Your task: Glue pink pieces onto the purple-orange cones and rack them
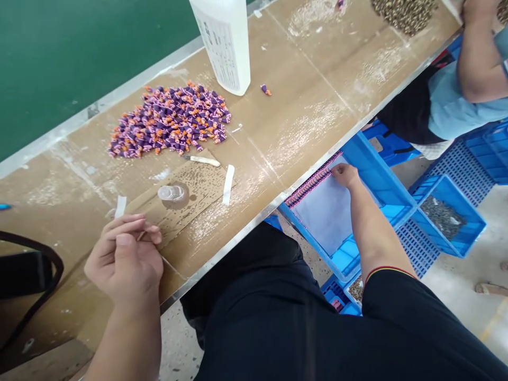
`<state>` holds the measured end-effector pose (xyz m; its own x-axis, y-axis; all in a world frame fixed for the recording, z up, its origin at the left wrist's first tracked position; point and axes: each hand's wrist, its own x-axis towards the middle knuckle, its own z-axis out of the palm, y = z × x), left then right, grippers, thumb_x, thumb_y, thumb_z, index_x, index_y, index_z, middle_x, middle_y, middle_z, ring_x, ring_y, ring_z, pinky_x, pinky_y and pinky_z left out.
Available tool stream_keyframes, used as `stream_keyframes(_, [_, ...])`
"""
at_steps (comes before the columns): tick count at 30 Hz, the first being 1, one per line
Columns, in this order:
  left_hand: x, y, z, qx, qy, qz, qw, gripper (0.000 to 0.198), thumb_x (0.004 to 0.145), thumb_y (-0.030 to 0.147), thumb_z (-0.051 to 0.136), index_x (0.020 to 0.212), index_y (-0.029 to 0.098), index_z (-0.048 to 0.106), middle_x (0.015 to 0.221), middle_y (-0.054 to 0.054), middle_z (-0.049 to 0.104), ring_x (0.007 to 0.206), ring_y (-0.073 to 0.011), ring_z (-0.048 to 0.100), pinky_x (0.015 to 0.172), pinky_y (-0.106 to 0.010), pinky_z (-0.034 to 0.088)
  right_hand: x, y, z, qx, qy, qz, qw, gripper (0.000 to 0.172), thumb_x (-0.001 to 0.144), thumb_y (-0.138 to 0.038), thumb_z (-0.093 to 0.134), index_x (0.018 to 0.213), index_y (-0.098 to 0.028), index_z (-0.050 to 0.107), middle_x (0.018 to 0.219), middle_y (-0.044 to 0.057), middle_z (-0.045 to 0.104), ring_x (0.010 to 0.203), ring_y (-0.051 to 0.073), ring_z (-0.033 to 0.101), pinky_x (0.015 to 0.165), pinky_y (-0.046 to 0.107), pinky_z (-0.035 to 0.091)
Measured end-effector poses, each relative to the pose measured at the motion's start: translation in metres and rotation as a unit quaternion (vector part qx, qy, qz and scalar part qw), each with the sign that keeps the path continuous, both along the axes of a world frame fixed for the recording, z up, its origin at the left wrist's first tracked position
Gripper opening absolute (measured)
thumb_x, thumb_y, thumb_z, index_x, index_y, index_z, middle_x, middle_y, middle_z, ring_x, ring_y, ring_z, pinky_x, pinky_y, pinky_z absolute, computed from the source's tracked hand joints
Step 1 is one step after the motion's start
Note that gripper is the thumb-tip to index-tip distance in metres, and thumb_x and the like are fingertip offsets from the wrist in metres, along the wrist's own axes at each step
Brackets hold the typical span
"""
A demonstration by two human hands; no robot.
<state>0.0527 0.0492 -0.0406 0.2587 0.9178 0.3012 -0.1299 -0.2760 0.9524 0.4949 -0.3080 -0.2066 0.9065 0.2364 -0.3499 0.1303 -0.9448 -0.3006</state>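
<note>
My left hand [127,259] is over the bench's near edge with its fingers curled in towards the thumb; anything between them is too small to make out. Down in a blue crate [391,182], the fingertips of my right hand [345,174] are pinched together at the rows of small purple-and-pink figures [311,182]. They hide whatever is between them. Those rows lie along the crate's bench side on a white sheet [327,211]. Beyond my left hand, a small clear bottle [173,193] stands on a speckled piece of cardboard [202,185], with a white-handled pointed tool [203,160] on it.
A heap of purple, pink and orange figures [170,120] covers part of the bench near a large white bottle [228,47]. One loose figure [265,90] lies apart. A co-worker's arm [478,58] is at far right, by a brownish heap [407,15]. Blue bins [448,211] stand below.
</note>
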Motion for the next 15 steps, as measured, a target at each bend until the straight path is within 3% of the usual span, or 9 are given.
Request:
stream_keyframes(6, [0.004,-0.007,0.008,-0.035,0.010,0.019,0.999,0.038,0.068,0.049,0.099,0.073,0.016,0.081,0.083,-0.007,0.073,0.056,-0.0138,0.063,0.043,-0.027,0.043,-0.005,0.006,0.005,-0.005,-0.004,0.009,1.000,0.014,0.091,-0.027,0.065,0.089,-0.021,0.078,0.091,0.013,0.083,0.100,0.029,0.075,0.096,0.038,0.058])
stream_keyframes(13, [-0.004,-0.010,0.010,-0.041,0.023,0.007,0.999,0.037,0.069,0.049,0.098,0.071,0.017,0.080,0.087,-0.008,0.073,0.058,-0.0148,0.063,0.045,-0.028,0.045,-0.015,0.018,0.020,0.010,-0.019,-0.003,1.000,0.011,0.089,-0.026,0.066,0.081,-0.022,0.074,0.077,0.011,0.078,0.091,0.031,0.075,0.094,0.041,0.058])
stream_keyframes(15, [-0.009,-0.013,0.018,-0.016,0.039,0.039,0.998,0.042,0.068,0.054,0.097,0.070,0.018,0.077,0.085,-0.007,0.070,0.058,-0.0149,0.060,0.045,-0.029,0.044,-0.020,0.018,0.029,0.026,-0.038,-0.015,0.999,0.013,0.090,-0.029,0.066,0.082,-0.022,0.073,0.075,0.011,0.077,0.089,0.032,0.076,0.093,0.042,0.059])
